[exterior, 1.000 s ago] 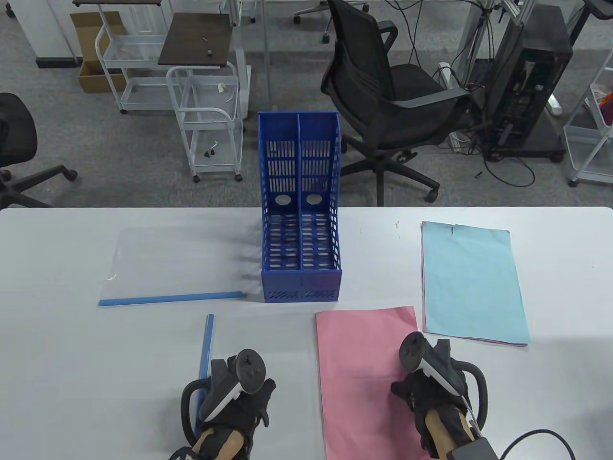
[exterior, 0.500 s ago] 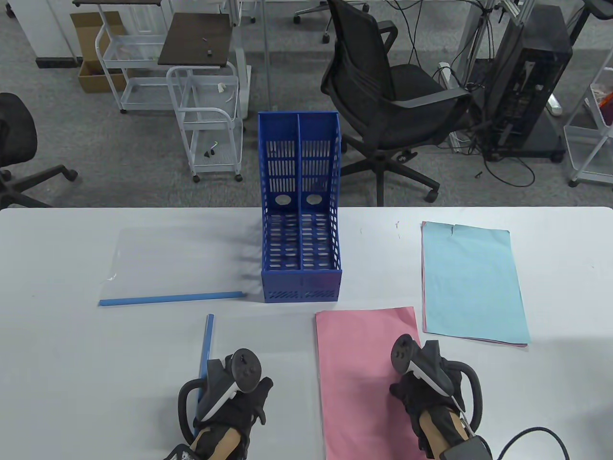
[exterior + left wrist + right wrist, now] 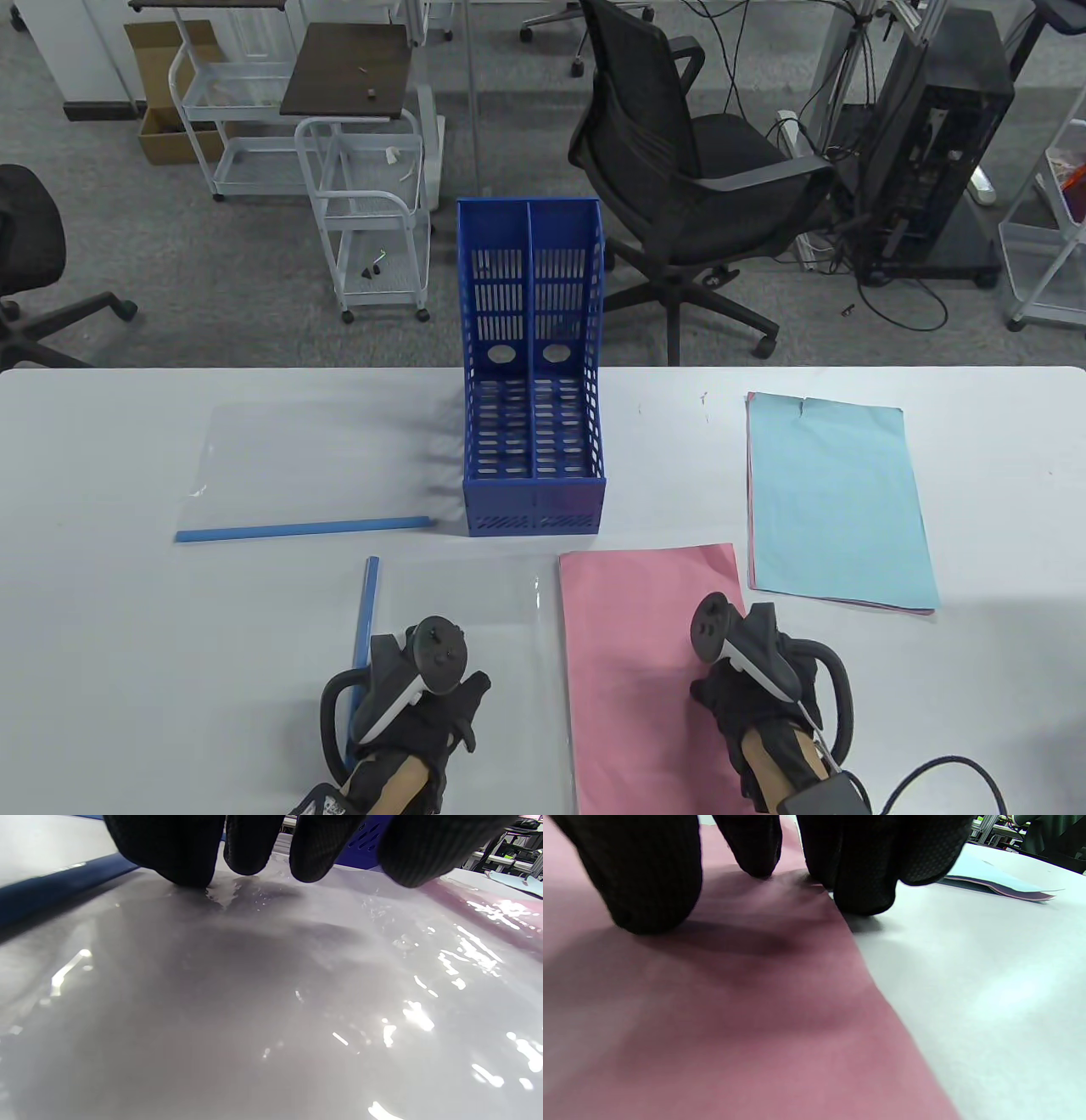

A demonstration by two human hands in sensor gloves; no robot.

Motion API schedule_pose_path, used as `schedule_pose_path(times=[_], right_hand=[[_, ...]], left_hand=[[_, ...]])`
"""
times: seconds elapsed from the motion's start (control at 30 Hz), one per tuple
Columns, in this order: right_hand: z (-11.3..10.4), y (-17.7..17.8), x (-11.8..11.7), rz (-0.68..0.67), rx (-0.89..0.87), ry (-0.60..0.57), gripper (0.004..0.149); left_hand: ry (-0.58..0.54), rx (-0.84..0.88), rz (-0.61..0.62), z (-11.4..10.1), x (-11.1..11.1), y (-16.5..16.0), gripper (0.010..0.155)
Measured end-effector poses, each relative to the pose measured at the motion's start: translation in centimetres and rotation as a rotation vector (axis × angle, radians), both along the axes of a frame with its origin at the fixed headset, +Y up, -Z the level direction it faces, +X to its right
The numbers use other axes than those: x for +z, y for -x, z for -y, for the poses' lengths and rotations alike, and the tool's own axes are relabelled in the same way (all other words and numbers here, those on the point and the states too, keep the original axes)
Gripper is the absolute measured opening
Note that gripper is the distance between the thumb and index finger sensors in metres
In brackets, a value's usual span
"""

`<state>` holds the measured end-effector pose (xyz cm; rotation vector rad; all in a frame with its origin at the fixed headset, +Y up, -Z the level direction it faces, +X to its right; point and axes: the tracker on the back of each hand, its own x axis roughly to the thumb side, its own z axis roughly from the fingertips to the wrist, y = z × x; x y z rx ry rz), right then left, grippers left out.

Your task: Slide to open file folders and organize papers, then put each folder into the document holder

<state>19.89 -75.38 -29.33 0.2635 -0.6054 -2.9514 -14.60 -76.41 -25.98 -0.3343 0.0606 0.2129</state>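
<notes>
A blue two-slot document holder (image 3: 533, 407) stands upright mid-table, slots bare. Left of it lies a clear folder (image 3: 297, 463) with its blue slide bar (image 3: 301, 529) along the near edge. A second clear folder (image 3: 458, 645) lies nearer — its bar (image 3: 365, 611) on the left side. Beside that sits a pink sheet (image 3: 645, 645); a light-blue paper stack (image 3: 836, 501) lies far right.

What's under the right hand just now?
The right hand rests on the pink paper, near its right edge; in the wrist view one fingertip sits on the bare table. Whatever lies beneath the pink paper is hidden.
</notes>
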Motion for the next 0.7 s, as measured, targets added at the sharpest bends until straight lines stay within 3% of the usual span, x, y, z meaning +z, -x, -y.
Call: schedule_pose_path(times=[0.5, 0.7], right_hand=[[0.1, 0.0, 0.0, -0.001, 0.003, 0.001, 0.081], [0.1, 0.0, 0.0, -0.001, 0.003, 0.001, 0.081]], left_hand=[[0.092, -0.057, -0.087, 0.7, -1.6, 0.1, 0.082], [0.074, -0.052, -0.108, 0.8, -1.8, 0.4, 0.082]])
